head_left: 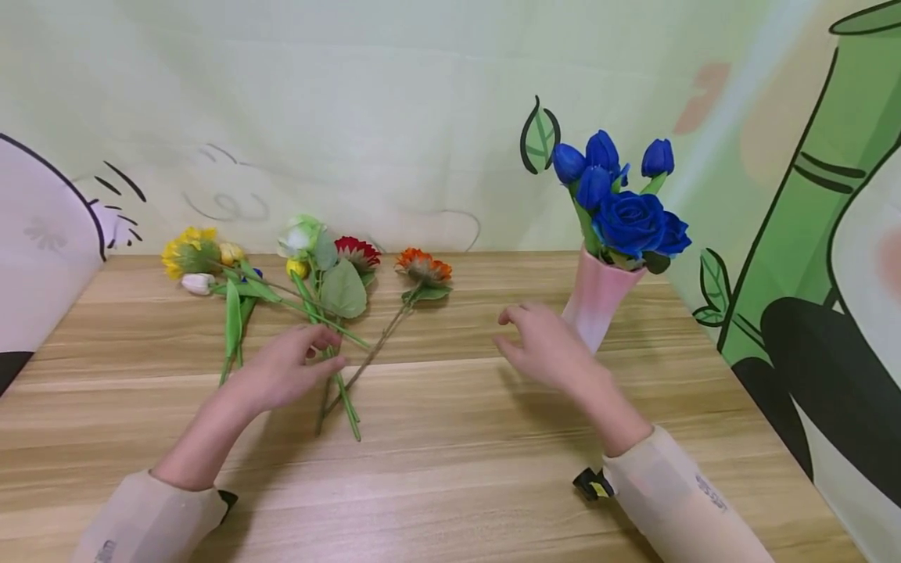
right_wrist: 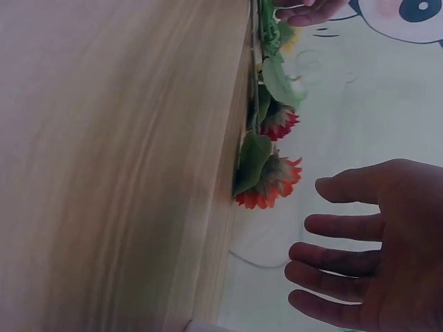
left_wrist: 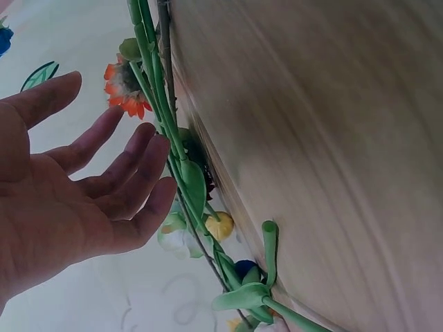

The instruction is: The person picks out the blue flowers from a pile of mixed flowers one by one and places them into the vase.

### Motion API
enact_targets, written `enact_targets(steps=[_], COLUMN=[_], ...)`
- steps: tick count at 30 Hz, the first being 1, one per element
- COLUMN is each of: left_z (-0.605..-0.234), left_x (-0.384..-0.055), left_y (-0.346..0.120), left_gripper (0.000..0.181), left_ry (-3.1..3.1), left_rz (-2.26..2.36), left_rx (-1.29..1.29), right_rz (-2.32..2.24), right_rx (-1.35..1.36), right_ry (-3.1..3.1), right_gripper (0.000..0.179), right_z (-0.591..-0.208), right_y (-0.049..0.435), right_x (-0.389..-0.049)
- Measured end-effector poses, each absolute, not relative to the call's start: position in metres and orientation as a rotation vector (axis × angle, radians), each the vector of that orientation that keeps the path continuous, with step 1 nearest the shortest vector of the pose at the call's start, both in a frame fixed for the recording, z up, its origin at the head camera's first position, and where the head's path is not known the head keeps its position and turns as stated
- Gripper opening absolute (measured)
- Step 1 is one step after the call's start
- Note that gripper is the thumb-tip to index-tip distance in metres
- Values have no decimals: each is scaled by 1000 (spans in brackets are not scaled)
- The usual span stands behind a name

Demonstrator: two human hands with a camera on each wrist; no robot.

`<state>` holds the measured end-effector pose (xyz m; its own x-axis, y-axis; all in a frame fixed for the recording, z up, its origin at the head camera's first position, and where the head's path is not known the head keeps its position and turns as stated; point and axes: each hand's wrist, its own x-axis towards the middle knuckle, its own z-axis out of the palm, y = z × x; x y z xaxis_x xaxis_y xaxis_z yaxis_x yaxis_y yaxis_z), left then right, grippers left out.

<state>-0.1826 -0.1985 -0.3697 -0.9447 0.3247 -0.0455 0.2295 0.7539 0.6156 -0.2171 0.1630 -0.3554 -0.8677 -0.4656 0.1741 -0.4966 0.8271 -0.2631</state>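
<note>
My left hand (head_left: 292, 366) hovers over the crossed green stems (head_left: 339, 383) of the flowers lying on the table, its fingers relaxed and holding nothing. In the left wrist view those stems run just past its fingertips (left_wrist: 163, 187). To the left of the vase my right hand (head_left: 545, 344) hangs in the air with fingers loosely spread and nothing in them. It partly overlaps the pink and white vase (head_left: 605, 293) in the head view. Blue tulips (head_left: 594, 160) and blue roses (head_left: 629, 223) stand in that vase. An orange flower (head_left: 424, 270) lies between the hands.
Several more flowers lie at the back left: a yellow flower (head_left: 192, 252), a white tulip (head_left: 198, 283), a pale green bloom (head_left: 301, 237) and a red flower (head_left: 357, 252). A printed cloth backdrop (head_left: 422, 117) rises behind the wooden table (head_left: 436, 485).
</note>
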Motion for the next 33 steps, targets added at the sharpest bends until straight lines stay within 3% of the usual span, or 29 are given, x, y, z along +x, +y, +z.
enact_targets(steps=[11, 24, 31, 33], left_z=[-369, -367, -361, -359], left_x=[-182, -187, -192, -193], left_y=[-203, -219, -236, -243], left_gripper=[42, 50, 64, 60], left_ry=[2803, 2887, 2916, 2940], left_rz=[976, 853, 789, 766], left_rx=[421, 251, 134, 84], right_rz=[458, 466, 481, 488], right_rx=[756, 726, 718, 719], right_ry=[-2919, -2957, -2961, -2965], right_gripper=[29, 30, 29, 29], right_z=[-358, -356, -353, -354], right_y=[164, 170, 171, 171], right_x=[-218, -218, -216, -216])
